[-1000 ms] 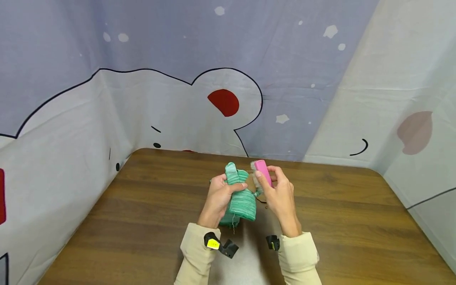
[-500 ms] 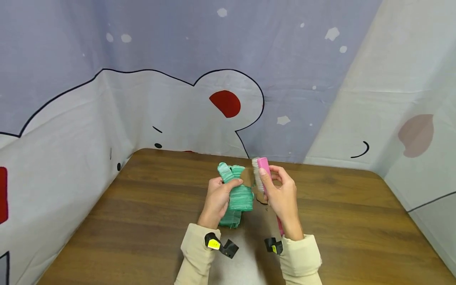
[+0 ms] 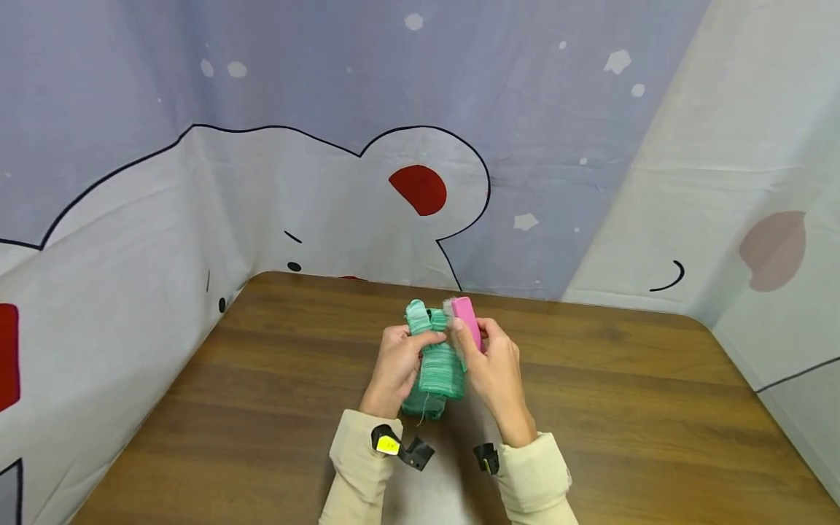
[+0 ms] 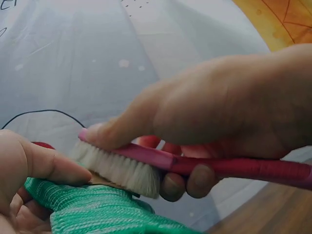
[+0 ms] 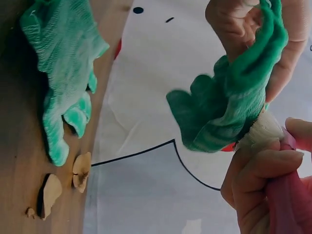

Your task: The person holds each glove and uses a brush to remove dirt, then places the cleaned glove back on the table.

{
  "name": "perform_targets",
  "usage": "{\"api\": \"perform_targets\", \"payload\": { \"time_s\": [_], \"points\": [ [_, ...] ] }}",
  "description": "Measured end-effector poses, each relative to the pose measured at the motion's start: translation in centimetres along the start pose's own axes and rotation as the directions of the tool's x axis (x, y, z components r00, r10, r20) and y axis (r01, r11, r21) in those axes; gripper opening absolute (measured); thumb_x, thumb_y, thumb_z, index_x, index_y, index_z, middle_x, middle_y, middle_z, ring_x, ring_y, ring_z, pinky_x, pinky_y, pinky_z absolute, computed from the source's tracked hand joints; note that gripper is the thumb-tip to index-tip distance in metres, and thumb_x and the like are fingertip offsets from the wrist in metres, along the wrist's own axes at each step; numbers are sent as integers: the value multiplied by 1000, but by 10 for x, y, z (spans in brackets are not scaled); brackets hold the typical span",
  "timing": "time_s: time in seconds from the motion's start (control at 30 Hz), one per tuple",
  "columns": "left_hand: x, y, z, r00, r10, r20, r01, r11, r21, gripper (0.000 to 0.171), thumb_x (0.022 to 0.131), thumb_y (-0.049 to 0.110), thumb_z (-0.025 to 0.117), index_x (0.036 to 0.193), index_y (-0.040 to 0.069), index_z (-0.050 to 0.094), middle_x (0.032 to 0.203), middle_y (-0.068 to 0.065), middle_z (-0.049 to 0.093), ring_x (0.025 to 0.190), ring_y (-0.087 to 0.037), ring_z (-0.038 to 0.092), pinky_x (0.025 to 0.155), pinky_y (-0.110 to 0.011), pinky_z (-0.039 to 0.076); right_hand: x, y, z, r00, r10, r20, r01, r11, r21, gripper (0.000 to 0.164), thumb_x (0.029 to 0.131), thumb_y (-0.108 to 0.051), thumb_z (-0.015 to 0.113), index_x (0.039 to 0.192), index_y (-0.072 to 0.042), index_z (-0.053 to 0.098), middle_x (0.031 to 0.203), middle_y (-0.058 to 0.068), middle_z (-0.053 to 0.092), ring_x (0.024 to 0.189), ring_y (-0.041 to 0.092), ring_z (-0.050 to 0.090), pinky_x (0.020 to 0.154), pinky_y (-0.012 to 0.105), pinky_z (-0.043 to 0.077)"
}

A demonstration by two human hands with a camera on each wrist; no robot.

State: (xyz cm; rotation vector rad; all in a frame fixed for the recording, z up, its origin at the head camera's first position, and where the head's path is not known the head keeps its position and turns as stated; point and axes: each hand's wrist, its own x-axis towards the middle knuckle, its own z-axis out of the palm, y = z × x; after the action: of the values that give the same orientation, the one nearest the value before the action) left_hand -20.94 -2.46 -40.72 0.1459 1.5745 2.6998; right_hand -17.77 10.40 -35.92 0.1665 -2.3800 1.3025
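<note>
My left hand [image 3: 397, 364] grips a green striped knit glove [image 3: 441, 373], with its thumb pressing a flat tan slice [image 4: 99, 179] against the cloth. The glove's fingers dangle beneath that hand in the right wrist view. My right hand [image 3: 495, 368] holds a pink brush [image 3: 467, 319], thumb along the back of its head and fingers curled round the handle [image 4: 243, 168]. Its pale bristles [image 4: 117, 168] lie against the tan slice in the left wrist view. Most of the slice is hidden under bristles and thumb.
A second green glove [image 5: 68, 63] lies on the wooden table [image 3: 610, 394]. Beside it are two tan slices with dark edges, one whole-looking slice [image 5: 50, 195] and one notched slice [image 5: 81, 171], plus a small crumb [image 5: 30, 212]. A printed curtain [image 3: 328, 197] hangs behind the table.
The brush in my right hand has moved left, up against the glove and slice. Half a second ago it stood just right of the slice. My left hand stays nearly in place.
</note>
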Motion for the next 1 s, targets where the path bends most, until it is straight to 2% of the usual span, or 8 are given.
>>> {"api": "perform_targets", "payload": {
  "time_s": [0.1, 0.13, 0.3, 0.33, 0.37, 0.6, 0.77, 1.0],
  "points": [
    [1, -1, -2, 1000, 3, -2, -3, 1000, -8, 18, 70, 4, 63, 81, -9, 58, 77, -14, 57, 65, -22, 56, 59, -37, 47, 2, 5, 1, 1000, 5, -13, -5, 1000, -16, 41, 77, -47, 51, 91, -9, 57, 72, 3, 56, 61, 15, 49, 50, 28, 40],
    [-6, 11, 3, 1000, -25, -6, 25, 999, -21, 16, 70, 1, 62, 80, -10, 58, 77, -13, 57, 64, -21, 56, 59, -36, 47, 3, 8, 1, 1000, 10, -19, -11, 999, -30, 41, 77, -47, 51, 91, -8, 57, 72, 3, 56, 61, 15, 49, 51, 28, 40],
    [-9, 18, 1, 998, -43, 43, 46, 996, -76, 19, 71, 2, 60, 86, -9, 57, 80, -15, 57, 64, -23, 57, 56, -37, 47, 11, 26, -6, 998, 62, -32, -65, 990, -122, 32, 78, -36, 55, 87, -6, 58, 71, 4, 57, 62, 16, 50, 53, 29, 40],
    [-16, 30, 7, 997, -68, 36, 71, 994, -87, 22, 71, 3, 61, 89, -9, 56, 81, -16, 57, 65, -24, 57, 57, -38, 47, 12, 30, -9, 997, 78, -30, -81, 988, -129, 29, 77, -34, 56, 86, -7, 58, 71, 4, 57, 62, 16, 50, 53, 28, 40],
    [-17, 32, 7, 997, -62, 42, 66, 993, -94, 23, 71, 3, 61, 90, -10, 55, 83, -16, 57, 66, -25, 57, 57, -38, 46, 13, 33, -11, 996, 90, -27, -93, 987, -132, 27, 76, -32, 57, 85, -7, 58, 71, 4, 57, 62, 16, 50, 54, 29, 40],
    [-14, 30, 9, 996, -81, 36, 85, 990, -115, 24, 72, 2, 60, 93, -8, 53, 90, -15, 54, 77, -24, 55, 65, -37, 46, 17, 35, -21, 991, 132, 9, -132, 991, -35, 25, 75, -32, 58, 83, -8, 58, 73, 3, 56, 64, 17, 51, 52, 28, 40],
    [-11, 24, 8, 992, -116, 43, 120, 988, -101, 25, 73, 3, 60, 94, -7, 50, 87, -12, 53, 75, -20, 54, 64, -34, 46, 19, 36, -30, 985, 175, -3, -175, 985, 10, 26, 76, -33, 57, 83, -9, 57, 75, 4, 56, 53, 17, 53, 45, 28, 42],
    [-11, 24, 8, 988, -147, 40, 150, 986, -78, 28, 74, 4, 59, 97, -7, 49, 87, -13, 52, 72, -20, 54, 63, -33, 46, 23, 49, -47, 964, 216, -152, -243, 952, -188, 36, 73, -38, 60, 92, -7, 56, 82, 8, 56, 76, 23, 49, 64, 35, 37]
  ]
}}
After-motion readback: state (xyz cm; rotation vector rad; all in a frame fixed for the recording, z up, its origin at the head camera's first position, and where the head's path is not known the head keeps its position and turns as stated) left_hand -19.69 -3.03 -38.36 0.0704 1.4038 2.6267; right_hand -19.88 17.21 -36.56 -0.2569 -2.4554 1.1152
